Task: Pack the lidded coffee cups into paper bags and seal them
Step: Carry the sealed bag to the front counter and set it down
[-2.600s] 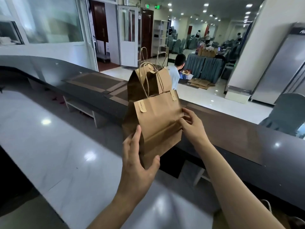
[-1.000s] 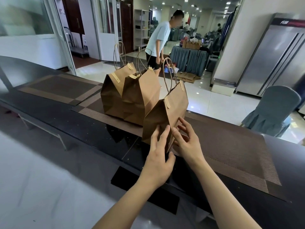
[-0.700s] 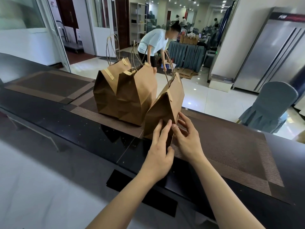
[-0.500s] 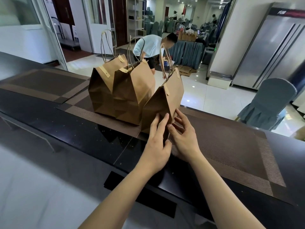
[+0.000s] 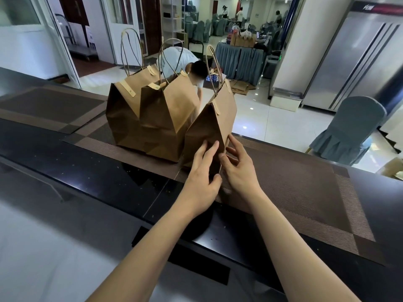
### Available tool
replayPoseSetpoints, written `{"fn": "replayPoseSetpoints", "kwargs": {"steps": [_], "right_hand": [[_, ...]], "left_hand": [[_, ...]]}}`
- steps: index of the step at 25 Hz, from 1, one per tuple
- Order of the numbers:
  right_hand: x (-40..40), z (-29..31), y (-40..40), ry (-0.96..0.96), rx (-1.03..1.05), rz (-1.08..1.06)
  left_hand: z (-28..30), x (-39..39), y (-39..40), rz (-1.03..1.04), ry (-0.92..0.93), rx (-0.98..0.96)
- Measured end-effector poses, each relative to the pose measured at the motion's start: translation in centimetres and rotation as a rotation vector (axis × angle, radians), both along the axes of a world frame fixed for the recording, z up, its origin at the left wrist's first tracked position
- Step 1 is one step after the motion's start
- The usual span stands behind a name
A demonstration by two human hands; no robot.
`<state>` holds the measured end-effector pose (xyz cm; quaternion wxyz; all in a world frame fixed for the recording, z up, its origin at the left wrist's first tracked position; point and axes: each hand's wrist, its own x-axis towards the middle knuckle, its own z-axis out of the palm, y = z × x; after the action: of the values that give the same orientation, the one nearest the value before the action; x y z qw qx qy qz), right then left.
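Three brown paper bags with twisted handles stand in a row on a brown placemat (image 5: 294, 192). Their tops are folded shut, so no cups show. The near bag (image 5: 216, 118) leans against the middle bag (image 5: 172, 118); the far-left bag (image 5: 122, 118) stands beside that. My left hand (image 5: 200, 177) lies with straight fingers on the near bag's left face, thumb by its lower front edge. My right hand (image 5: 239, 171) touches the same front edge from the right with relaxed, spread fingers.
The placemat lies on a dark glossy counter (image 5: 87, 162), with a second mat (image 5: 48, 107) to the left. Beyond the counter a person (image 5: 196, 68) bends over the tiled floor. A covered chair (image 5: 349, 131) and steel cabinets (image 5: 359, 57) stand at the right.
The near bag was in the air in my hands and now stands on the mat beside the other two. My hands stay at its front edge. The person beyond bent down.
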<state>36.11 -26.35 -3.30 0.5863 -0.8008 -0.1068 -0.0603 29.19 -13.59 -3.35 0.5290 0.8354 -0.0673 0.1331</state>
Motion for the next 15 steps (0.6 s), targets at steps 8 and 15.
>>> {"fn": "replayPoseSetpoints", "kwargs": {"steps": [8, 15], "right_hand": [[-1.2, 0.9, -1.5, 0.015, -0.045, -0.063], [-4.0, 2.3, -3.9, 0.045, -0.128, -0.091]], "left_hand": [[1.0, -1.1, 0.2, 0.019, 0.041, 0.024], [2.0, -3.3, -1.7, -0.03, 0.045, 0.071]]}}
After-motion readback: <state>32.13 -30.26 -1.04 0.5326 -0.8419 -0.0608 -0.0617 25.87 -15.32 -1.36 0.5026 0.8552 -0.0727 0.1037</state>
